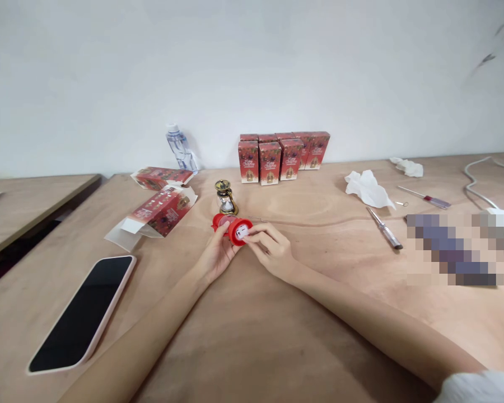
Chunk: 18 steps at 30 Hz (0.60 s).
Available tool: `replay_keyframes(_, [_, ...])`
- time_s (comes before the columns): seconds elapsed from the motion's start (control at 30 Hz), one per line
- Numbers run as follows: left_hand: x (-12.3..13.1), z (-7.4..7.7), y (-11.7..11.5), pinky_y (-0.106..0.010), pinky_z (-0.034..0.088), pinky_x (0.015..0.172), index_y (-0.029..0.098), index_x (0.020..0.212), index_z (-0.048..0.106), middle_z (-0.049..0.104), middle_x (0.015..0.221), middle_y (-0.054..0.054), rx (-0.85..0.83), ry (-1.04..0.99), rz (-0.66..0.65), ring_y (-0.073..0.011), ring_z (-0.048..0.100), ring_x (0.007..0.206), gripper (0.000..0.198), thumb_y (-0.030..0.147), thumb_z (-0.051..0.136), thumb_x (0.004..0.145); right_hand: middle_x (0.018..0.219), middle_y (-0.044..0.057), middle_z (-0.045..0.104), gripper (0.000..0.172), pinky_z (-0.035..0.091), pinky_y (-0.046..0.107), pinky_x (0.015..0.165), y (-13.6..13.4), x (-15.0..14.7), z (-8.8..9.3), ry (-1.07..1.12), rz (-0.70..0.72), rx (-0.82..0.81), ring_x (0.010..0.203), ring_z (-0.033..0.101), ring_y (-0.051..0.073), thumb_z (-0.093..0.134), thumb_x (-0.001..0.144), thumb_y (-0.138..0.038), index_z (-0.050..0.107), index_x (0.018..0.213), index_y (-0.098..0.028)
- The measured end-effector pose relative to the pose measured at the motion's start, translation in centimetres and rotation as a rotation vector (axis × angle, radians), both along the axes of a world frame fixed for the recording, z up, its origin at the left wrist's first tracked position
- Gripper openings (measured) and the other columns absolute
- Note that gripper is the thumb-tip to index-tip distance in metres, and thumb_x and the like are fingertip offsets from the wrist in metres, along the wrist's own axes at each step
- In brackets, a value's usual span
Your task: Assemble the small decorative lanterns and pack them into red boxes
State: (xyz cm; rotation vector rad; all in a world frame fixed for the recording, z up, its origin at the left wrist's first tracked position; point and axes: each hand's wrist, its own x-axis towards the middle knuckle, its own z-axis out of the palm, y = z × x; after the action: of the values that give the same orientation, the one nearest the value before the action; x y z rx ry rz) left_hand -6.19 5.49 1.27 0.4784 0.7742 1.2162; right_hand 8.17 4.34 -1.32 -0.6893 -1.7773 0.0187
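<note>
A small red lantern [234, 228] lies on its side in my left hand [217, 254], whose fingers are wrapped round its body. Its round base, with a white part in the middle, faces me and to the right. My right hand [273, 250] has its thumb and fingertips pinched together at that white part; whether they hold something small is hidden. Just behind the red lantern, a black and gold lantern [225, 200] stands upright on the wooden table [235, 336].
Red boxes [270, 162] stand by the wall. Opened boxes [168, 210], a bottle [180, 146] and a phone [84, 313] are at the left. At the right are crumpled tissue [367, 189], screwdrivers [385, 229], a blurred-out object [453, 249] and a white cable [472, 179].
</note>
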Motion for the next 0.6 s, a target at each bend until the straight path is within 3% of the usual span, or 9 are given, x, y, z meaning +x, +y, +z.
replay_keyframes(0.6, [-0.22,-0.28,0.06,-0.020,0.057,0.074,0.013,0.088,0.064,0.071,0.086,-0.005,0.017,-0.004,-0.027,-0.0118,0.067,0.078,0.014,0.019,0.051,0.089,0.088,0.007,0.066,0.016,0.055,0.028,0.076,0.06,-0.02,-0.13,0.026,0.024,-0.031,0.083,0.065,0.014,0.052,0.089,-0.015,0.067,0.085,-0.019])
